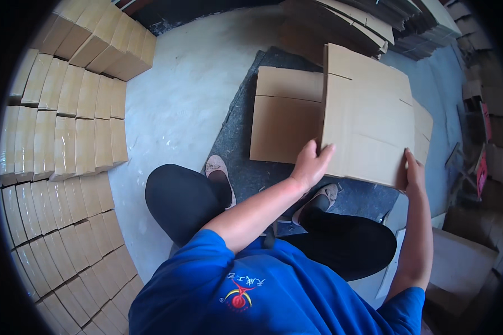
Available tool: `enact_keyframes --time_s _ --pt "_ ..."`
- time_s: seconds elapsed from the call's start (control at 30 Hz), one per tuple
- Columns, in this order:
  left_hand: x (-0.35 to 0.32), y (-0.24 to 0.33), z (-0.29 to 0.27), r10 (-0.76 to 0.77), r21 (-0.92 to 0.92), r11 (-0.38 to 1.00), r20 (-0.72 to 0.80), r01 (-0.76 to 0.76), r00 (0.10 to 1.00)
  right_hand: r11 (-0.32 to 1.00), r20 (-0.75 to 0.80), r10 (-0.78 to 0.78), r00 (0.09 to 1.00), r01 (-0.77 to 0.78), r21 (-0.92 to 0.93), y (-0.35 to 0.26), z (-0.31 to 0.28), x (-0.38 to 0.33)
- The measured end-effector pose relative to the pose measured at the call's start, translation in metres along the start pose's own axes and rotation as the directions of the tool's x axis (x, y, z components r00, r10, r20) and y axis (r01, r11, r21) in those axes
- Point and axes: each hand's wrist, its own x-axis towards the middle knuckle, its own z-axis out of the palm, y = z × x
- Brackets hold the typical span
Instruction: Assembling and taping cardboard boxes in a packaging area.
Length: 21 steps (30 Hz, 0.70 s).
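Note:
Between my two hands is a flat cardboard box (369,117), plain brown with short slits cut in from its edges. It is raised and tilted in front of me. My left hand (312,163) grips its near left corner, thumb on the upper face. At the near right corner, my right hand (414,172) is closed on the edge. Partly covered by the held box, another brown cardboard piece (285,128) lies on a dark mat (235,139), and more cardboard (423,125) shows beyond the right edge.
Stacked taped cartons (64,145) form a wall along the left. Piles of flat cardboard (363,25) stand at the far side and far right. A pale carton (461,254) sits at the lower right. My knees and shoes (217,167) flank the mat's near part.

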Motion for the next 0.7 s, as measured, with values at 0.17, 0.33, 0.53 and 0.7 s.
enact_keyframes --time_s 0.17,0.33,0.53,0.7 --pt "-0.013 -0.006 0.043 0.04 0.099 0.991 0.408 -0.088 0.912 1.0 -0.156 0.012 0.988 -0.011 0.012 0.049 -0.112 0.038" --pt "0.014 -0.074 0.003 -0.153 0.402 0.914 0.194 0.063 0.969 0.713 -0.227 -0.605 0.763 0.393 -0.58 0.043 -0.109 0.077" --pt "0.061 -0.148 -0.114 -0.191 0.542 0.714 -0.461 0.445 0.867 0.837 0.648 -0.442 0.62 0.545 0.05 -0.062 0.126 -0.054" --pt "0.064 -0.183 -0.151 -0.379 0.217 0.828 -0.463 0.517 0.801 0.457 0.451 0.052 0.891 0.38 -0.804 0.028 0.239 -0.018"
